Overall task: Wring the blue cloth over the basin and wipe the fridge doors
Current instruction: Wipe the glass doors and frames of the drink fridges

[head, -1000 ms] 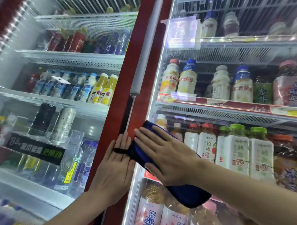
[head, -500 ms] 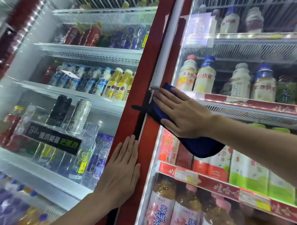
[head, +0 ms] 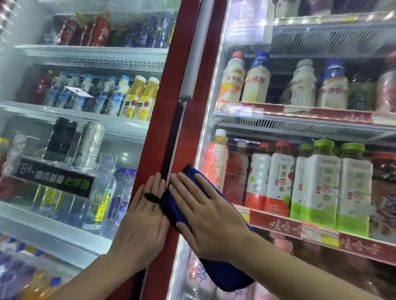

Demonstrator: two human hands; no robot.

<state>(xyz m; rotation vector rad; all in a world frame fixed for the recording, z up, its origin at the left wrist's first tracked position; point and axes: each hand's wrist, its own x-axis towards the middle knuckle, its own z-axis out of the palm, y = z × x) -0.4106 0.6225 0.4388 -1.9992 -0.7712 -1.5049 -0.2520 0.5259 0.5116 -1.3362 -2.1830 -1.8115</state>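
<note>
Wiping step, we judge: our R hand (head: 203, 215), fingers flat, presses the blue cloth (head: 224, 272) under its palm on the fridge door (head: 212, 119) edge, L hand (head: 143, 219) flat & empty just beside on the red frame (head: 170, 92); next needs steady pressure across glass.

"8.8" on black shelf sign (head: 54, 178) — "桃源" on red-capped bottle (head: 280, 175) label.

A shop. Beside the right hand (head: 210, 222), bottled drinks (head: 281, 175) line fridge shelves (head: 305, 129) fronted with price strips (head: 279, 223).
</note>
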